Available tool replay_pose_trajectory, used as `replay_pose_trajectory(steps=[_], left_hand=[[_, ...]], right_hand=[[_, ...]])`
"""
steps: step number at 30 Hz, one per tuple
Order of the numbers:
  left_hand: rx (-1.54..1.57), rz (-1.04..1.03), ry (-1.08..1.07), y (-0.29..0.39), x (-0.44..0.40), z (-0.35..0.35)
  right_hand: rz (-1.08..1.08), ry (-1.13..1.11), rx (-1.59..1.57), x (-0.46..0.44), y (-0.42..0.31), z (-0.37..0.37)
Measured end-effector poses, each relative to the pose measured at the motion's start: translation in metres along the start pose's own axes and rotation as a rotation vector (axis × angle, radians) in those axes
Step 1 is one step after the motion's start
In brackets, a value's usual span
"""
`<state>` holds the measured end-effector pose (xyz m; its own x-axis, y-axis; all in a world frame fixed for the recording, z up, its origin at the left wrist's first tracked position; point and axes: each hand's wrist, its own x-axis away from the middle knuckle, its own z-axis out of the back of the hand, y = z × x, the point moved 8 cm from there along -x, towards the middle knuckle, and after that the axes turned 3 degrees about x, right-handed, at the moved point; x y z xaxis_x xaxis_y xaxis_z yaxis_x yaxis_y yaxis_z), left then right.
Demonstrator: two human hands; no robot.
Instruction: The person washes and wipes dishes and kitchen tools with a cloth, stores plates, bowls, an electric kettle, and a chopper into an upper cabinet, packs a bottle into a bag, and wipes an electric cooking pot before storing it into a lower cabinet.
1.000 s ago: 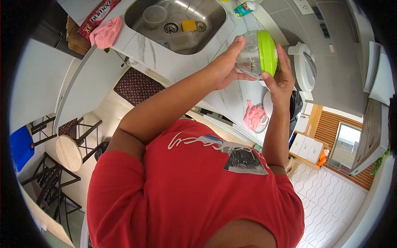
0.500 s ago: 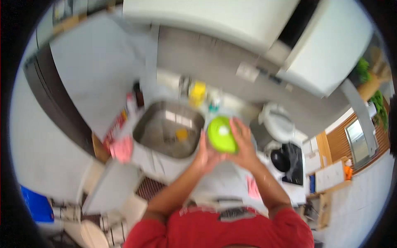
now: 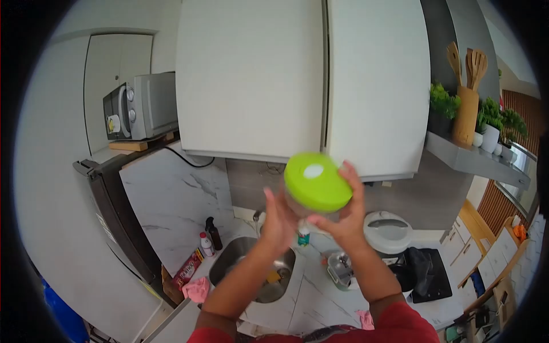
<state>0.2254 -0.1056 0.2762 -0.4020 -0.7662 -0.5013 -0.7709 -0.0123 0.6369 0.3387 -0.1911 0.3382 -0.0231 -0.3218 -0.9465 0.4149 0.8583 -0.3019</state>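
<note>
Both my hands hold up a clear container with a bright green lid [image 3: 320,186] in front of the wall cabinets. My left hand [image 3: 278,226] presses its palm to the clear side, thumb and fingers around it. My right hand [image 3: 346,214] grips the lid's right edge. The lid has a white oval on top and blurs slightly. Below lies the steel sink [image 3: 240,248] with a yellow sponge [image 3: 273,276] in it. To the right, a clear container with metal parts [image 3: 341,268] sits on the marble counter [image 3: 314,311].
White cabinets [image 3: 251,74] hang ahead. A microwave [image 3: 154,103] stands on the fridge at left. A white-lidded cooker [image 3: 388,231] and black stove [image 3: 432,274] are at right. Pink cloths [image 3: 196,289], bottles [image 3: 213,233] and a green bottle [image 3: 303,237] are on the counter.
The view has tilted up from the counter to the cabinets. My hands have raised the green-lidded container, still between them, with its lid now facing me more.
</note>
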Motion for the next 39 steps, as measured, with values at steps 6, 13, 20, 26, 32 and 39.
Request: replay_pose_trajectory(steps=[6, 13, 20, 26, 32, 39], left_hand=[[0.037, -0.096, 0.372, -0.013, -0.100, 0.083], [0.027, -0.109, 0.548, 0.000, -0.135, 0.045], [0.202, -0.162, 0.547, 0.009, -0.135, 0.038], [0.167, -0.262, 0.478, 0.045, -0.063, 0.025], [-0.084, -0.270, 0.141, 0.156, 0.067, 0.033], [-0.016, -0.489, -0.119, 0.297, 0.173, 0.228]], right_hand=[[-0.005, 0.095, -0.155, 0.020, -0.023, 0.068], [-0.273, 0.116, -0.193, 0.071, 0.011, 0.111], [-0.309, 0.055, -0.257, 0.082, 0.012, 0.109], [-0.277, 0.032, -0.312, 0.070, -0.006, 0.103], [-0.123, 0.014, -0.172, 0.021, -0.047, 0.087], [0.046, -0.023, 0.031, -0.085, -0.078, -0.008]])
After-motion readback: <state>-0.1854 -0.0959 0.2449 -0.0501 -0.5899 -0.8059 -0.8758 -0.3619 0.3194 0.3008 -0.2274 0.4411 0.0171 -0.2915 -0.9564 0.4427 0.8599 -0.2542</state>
